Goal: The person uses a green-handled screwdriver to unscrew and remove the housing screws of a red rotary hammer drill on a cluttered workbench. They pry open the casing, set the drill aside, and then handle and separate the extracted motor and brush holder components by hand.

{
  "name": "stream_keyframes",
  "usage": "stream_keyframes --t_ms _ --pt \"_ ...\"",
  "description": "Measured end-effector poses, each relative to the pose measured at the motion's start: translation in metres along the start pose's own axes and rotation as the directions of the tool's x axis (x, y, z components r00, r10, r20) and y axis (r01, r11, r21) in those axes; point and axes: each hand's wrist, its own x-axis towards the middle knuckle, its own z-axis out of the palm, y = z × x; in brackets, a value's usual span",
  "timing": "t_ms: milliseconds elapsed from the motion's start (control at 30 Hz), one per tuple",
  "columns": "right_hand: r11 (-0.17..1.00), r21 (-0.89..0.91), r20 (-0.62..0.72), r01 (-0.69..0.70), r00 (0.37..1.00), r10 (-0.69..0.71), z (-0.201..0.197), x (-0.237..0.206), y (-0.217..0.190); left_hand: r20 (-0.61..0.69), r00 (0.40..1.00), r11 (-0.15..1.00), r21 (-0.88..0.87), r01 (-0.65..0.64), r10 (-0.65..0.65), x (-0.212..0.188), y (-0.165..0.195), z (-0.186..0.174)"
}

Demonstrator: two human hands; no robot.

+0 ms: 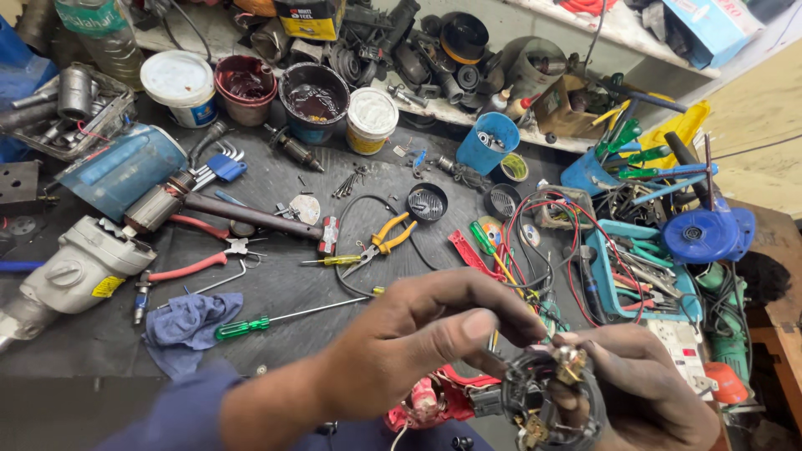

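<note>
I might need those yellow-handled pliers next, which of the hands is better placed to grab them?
Probably the left hand: it only pinches the part's top and sits nearer the yellow-handled pliers, while the right hand cradles the black ring-shaped part.

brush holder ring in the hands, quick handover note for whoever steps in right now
Left hand: fingertips pinching at the top of the black brush holder ring, near its brass fitting.
Right hand: cradling the ring from below and behind.
Things: a red power tool body lies just under the hands; yellow-handled pliers and a green screwdriver lie on the black mat.
Done: ring is out and in hand.
Left: the work at the fitting; its progress cannot be told.
</note>
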Motion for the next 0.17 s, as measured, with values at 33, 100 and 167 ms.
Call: stream_keyframes --t_ms 33,100,167 --pt "1.000 -0.031 -0.009 0.000 1.000 0.000 -0.002 -0.001 0.001 -0.048 0.998 0.999 -0.016 -0.037 0.036 0.000 -0.014 0.005" --pt "1.000 -0.022 -0.045 0.000 0.999 -0.001 -0.003 -0.003 0.006 -0.103 0.955 0.946 0.204 -0.253 0.278 -0.002 -0.038 0.007" --pt "0.999 0.054 -0.092 -0.001 0.996 0.006 -0.004 -0.005 0.015 0.026 0.778 0.608 0.608 -0.511 0.628 -0.007 -0.062 0.007"
